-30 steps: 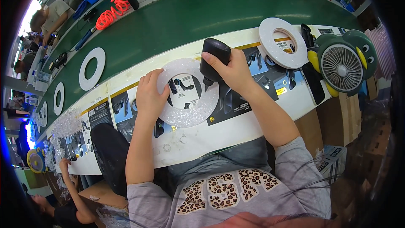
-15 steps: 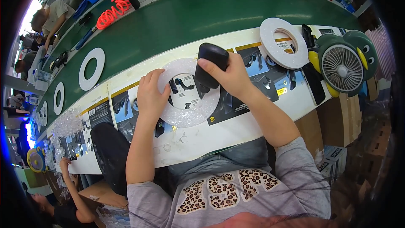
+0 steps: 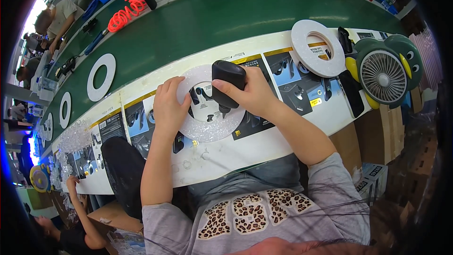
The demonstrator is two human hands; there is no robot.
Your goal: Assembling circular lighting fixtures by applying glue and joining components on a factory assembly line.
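Observation:
A flat white speckled ring (image 3: 212,131) lies on the white worktop in front of me, over printed card sheets. My left hand (image 3: 169,101) grips the ring's left band, fingers on top and thumb at the inner edge of the hole. My right hand (image 3: 255,92) is closed around a black hand-held tool (image 3: 228,81) shaped like a small cordless screwdriver. Its narrow tip points down at the right part of the ring, near the hole's edge. Whether the tip touches the ring, I cannot tell. Inside the hole, a printed sheet (image 3: 204,108) with pictures of black parts shows.
Stacked white rings (image 3: 332,56) lie to the right, near a black phone-like slab (image 3: 350,95) and a green penguin-shaped fan (image 3: 384,75). Another ring (image 3: 109,73) rests on the green belt (image 3: 203,23). A black chair back (image 3: 120,170) and a co-worker's arm (image 3: 85,217) are at left.
My right hand has moved the black tool left and slightly down over the ring. My left hand and the ring stay put. Rings on the green belt have shifted slightly left.

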